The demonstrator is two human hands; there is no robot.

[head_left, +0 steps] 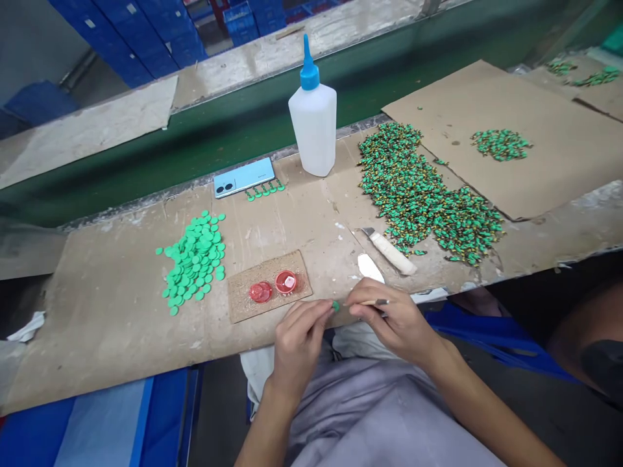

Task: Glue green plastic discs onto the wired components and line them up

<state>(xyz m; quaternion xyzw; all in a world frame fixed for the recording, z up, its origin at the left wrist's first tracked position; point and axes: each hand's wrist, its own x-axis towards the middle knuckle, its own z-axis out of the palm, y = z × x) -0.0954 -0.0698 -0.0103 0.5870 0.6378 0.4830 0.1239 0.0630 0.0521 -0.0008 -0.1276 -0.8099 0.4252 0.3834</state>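
Note:
My left hand [298, 334] pinches a small green disc [335, 305] at the table's front edge. Closed around a thin stick-like tool [377, 302], my right hand [402, 324] points its tip toward the disc; whether the two touch is too small to tell. Just beyond my hands lies a brown board [243, 307] bearing two small red cups [285, 282]. A knife with a pale handle [393, 253] rests beside a white flat piece [370, 267]. Loose green discs [195, 259] form a heap at the left. A large pile of small green, black and gold pieces [423, 188] spreads at the right.
A white squeeze bottle with a blue nozzle [314, 126] stands at the back. A light-blue phone [246, 178] leans there, with several small assembled green pieces [265, 189] before it. Cardboard [545, 123] at the right carries another small pile [501, 144]. A person's arm [584, 311] shows at the right.

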